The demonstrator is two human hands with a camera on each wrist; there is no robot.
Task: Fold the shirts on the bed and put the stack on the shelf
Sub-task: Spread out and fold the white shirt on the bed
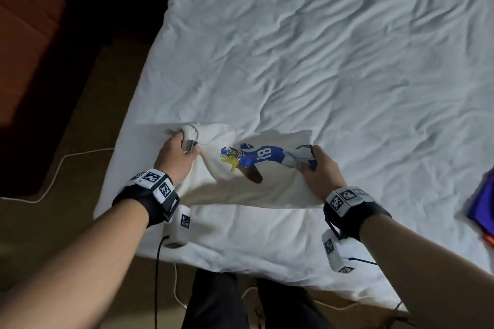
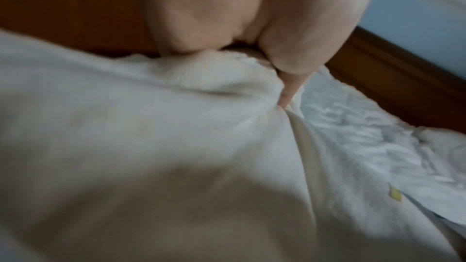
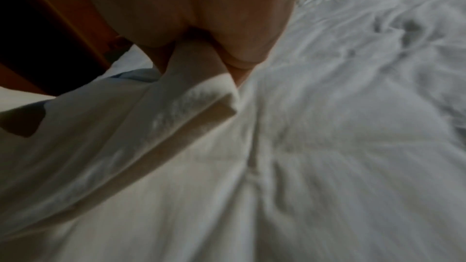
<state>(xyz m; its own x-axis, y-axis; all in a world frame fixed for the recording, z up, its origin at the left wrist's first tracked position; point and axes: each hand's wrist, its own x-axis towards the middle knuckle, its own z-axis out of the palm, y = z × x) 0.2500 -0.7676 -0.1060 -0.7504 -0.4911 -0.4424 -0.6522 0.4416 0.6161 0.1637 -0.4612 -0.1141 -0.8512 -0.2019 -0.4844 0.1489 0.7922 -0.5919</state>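
A cream shirt (image 1: 235,189) printed with a football player in a blue number 18 jersey lies on the white bed (image 1: 320,61), near its front edge. My left hand (image 1: 177,153) grips the shirt's ribbed collar end (image 2: 221,71) on the left. My right hand (image 1: 312,161) pinches the bunched hem end (image 3: 201,91) on the right. The cloth is stretched between both hands, slightly raised off the bed. Another shirt, purple (image 1: 481,200), lies at the right edge of the head view.
Dark floor (image 1: 80,120) runs along the bed's left side, with a white cable (image 1: 61,165) on it. Wooden furniture (image 1: 24,48) stands at the far left. My legs in dark trousers (image 1: 213,302) stand at the bed's front edge. Wrinkled sheet stretches far beyond the shirt.
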